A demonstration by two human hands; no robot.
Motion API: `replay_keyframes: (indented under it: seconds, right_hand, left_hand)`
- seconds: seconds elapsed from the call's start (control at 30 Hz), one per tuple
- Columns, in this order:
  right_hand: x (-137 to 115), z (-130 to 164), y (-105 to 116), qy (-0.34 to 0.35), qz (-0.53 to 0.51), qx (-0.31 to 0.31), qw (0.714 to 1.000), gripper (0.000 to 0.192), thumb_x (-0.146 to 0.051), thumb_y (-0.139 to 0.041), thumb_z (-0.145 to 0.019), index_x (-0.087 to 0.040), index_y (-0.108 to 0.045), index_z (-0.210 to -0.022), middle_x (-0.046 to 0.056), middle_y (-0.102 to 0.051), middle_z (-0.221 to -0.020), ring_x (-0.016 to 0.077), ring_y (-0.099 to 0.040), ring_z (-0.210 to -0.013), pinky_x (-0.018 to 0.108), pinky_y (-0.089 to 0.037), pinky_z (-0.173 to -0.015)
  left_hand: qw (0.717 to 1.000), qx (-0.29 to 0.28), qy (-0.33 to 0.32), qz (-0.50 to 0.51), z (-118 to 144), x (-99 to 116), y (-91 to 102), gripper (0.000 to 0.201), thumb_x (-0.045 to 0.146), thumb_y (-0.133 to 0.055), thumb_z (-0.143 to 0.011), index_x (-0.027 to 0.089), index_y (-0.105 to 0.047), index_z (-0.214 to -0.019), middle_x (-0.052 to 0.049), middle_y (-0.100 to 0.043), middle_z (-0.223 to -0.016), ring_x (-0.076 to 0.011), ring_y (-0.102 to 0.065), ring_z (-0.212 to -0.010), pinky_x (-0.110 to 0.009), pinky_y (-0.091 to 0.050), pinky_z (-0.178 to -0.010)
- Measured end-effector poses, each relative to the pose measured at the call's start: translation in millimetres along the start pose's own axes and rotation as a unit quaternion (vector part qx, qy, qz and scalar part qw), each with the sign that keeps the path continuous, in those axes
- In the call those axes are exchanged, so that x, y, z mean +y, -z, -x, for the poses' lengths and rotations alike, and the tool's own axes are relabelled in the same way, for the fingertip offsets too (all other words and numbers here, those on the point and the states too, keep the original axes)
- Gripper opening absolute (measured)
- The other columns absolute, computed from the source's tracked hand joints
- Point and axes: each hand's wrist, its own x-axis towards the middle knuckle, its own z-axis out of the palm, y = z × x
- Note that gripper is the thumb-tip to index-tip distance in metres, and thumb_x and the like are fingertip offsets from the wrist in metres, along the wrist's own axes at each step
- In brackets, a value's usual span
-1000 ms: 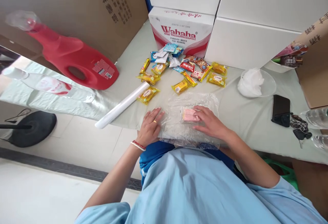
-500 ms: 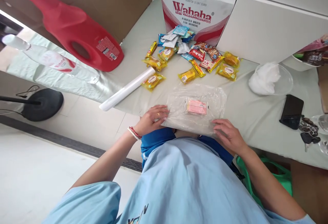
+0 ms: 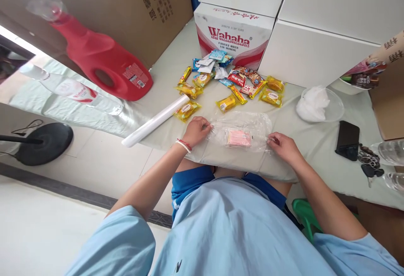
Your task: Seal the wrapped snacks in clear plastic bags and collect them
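Observation:
A pink wrapped snack packet (image 3: pixel 239 138) lies on a thin sheet of clear plastic film (image 3: pixel 260 121) near the table's front edge. At the film's left side, my left hand (image 3: pixel 196 132) has its fingers closed in a pinch on the edge. My right hand (image 3: pixel 284 146) pinches the opposite edge, to the right of the packet. The film is wrinkled, and its near part seems gathered toward the packet. Neither hand touches the packet.
Left of the film lie a white roll (image 3: pixel 156 120) and a yellow-wrapped cake (image 3: pixel 187 110). Several snack packets (image 3: pixel 237 78) are spread before a Wahaha box (image 3: pixel 233 36). A red jug (image 3: pixel 107 63) and water bottle (image 3: pixel 72 88) lie left; a bowl (image 3: pixel 337 107) and phone (image 3: pixel 347 140) sit right.
Both hands have moved from the film's near corners farther onto the table, and their fingers have closed on its edges. The near part of the film has come up toward the packet. The view has shifted.

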Motion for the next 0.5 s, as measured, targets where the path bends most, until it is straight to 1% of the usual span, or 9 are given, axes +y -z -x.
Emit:
replay_keyframes:
  seconds: [0.07,0.13,0.17,0.23,0.27,0.33,0.37,0.4,0.5]
  right_hand:
    - [-11.9,6.5,1.4,0.029,0.086,0.081,0.993,0.028,-0.035,-0.056,-0.091,-0.018,-0.074,-0.104,0.01,-0.07,-0.1,0.0225,-0.065,-0.08,0.036,-0.051,-0.074]
    - [-32.9,15.0,0.9,0.087,0.11,0.154,0.978,0.029,-0.033,-0.051,-0.097,-0.019,-0.074,-0.109,0.012,-0.069,-0.111,0.0241,-0.068,-0.091,0.037,-0.053,-0.079]
    - [-45.3,18.8,-1.4,0.125,0.106,0.166,0.972,0.03,-0.033,-0.049,-0.1,-0.02,-0.074,-0.111,0.012,-0.07,-0.114,0.0241,-0.069,-0.096,0.036,-0.054,-0.082]
    - [-70.0,23.2,-10.9,0.205,0.101,0.128,0.965,0.031,-0.029,-0.046,-0.103,-0.023,-0.073,-0.117,0.011,-0.069,-0.122,0.0223,-0.069,-0.104,0.033,-0.056,-0.086]
    - [-80.6,23.2,-17.9,0.235,0.109,0.086,0.962,0.033,-0.027,-0.046,-0.103,-0.025,-0.072,-0.122,0.01,-0.068,-0.129,0.0214,-0.069,-0.107,0.032,-0.056,-0.086]
    - [-95.8,18.9,-33.5,0.253,0.148,-0.004,0.956,0.038,-0.023,-0.046,-0.103,-0.028,-0.069,-0.132,0.008,-0.062,-0.145,0.0214,-0.069,-0.111,0.031,-0.058,-0.083]
    - [-100.0,15.2,-40.9,0.245,0.169,-0.037,0.954,0.039,-0.023,-0.046,-0.103,-0.029,-0.067,-0.135,0.007,-0.058,-0.15,0.0223,-0.069,-0.114,0.032,-0.058,-0.082]
    - [-102.3,11.2,-47.3,0.232,0.187,-0.06,0.953,0.04,-0.024,-0.046,-0.103,-0.03,-0.066,-0.137,0.006,-0.056,-0.154,0.0235,-0.068,-0.116,0.032,-0.059,-0.081]
    - [-100.9,2.2,-59.4,0.205,0.196,-0.076,0.956,0.039,-0.029,-0.047,-0.105,-0.033,-0.065,-0.139,0.005,-0.055,-0.155,0.0254,-0.068,-0.117,0.034,-0.059,-0.081]
  left_hand:
    - [0.999,0.01,0.001,-0.033,1.0,0.7,-5.4,0.023,0.037,-0.061,-0.088,0.021,-0.064,-0.072,-0.008,-0.071,-0.089,-0.0256,-0.062,-0.093,-0.046,-0.049,-0.097]
    - [0.999,0.016,0.003,-0.047,0.8,1.7,-9.1,0.022,0.036,-0.06,-0.088,0.021,-0.063,-0.072,-0.008,-0.07,-0.089,-0.0262,-0.062,-0.093,-0.046,-0.049,-0.096]
    - [0.999,0.018,0.005,-0.051,0.0,2.0,-10.1,0.022,0.036,-0.06,-0.088,0.021,-0.064,-0.072,-0.008,-0.07,-0.089,-0.0264,-0.061,-0.093,-0.046,-0.049,-0.096]
    - [0.999,0.016,0.013,-0.05,-2.8,2.0,-10.1,0.022,0.036,-0.06,-0.089,0.021,-0.065,-0.074,-0.008,-0.07,-0.089,-0.027,-0.062,-0.094,-0.047,-0.05,-0.096]
    - [0.999,0.015,0.019,-0.046,-3.9,2.0,-8.8,0.02,0.036,-0.06,-0.089,0.021,-0.065,-0.076,-0.008,-0.07,-0.089,-0.0272,-0.062,-0.095,-0.047,-0.05,-0.096]
    - [0.999,0.03,0.026,-0.036,-2.9,3.8,-3.0,0.016,0.033,-0.059,-0.089,0.021,-0.068,-0.081,-0.008,-0.071,-0.095,-0.0275,-0.063,-0.099,-0.047,-0.051,-0.099]
    - [0.997,0.06,0.029,-0.035,0.3,6.7,1.2,0.015,0.032,-0.059,-0.089,0.021,-0.069,-0.086,-0.009,-0.071,-0.099,-0.0277,-0.064,-0.103,-0.048,-0.05,-0.101]
    - [0.993,0.108,0.03,-0.041,5.7,11.4,5.8,0.015,0.031,-0.059,-0.09,0.021,-0.07,-0.091,-0.01,-0.07,-0.104,-0.0282,-0.063,-0.107,-0.049,-0.049,-0.103]
    - [0.952,0.294,0.007,-0.084,32.1,38.3,14.5,0.021,0.028,-0.056,-0.095,0.019,-0.068,-0.109,-0.014,-0.065,-0.118,-0.0306,-0.059,-0.122,-0.052,-0.044,-0.11]
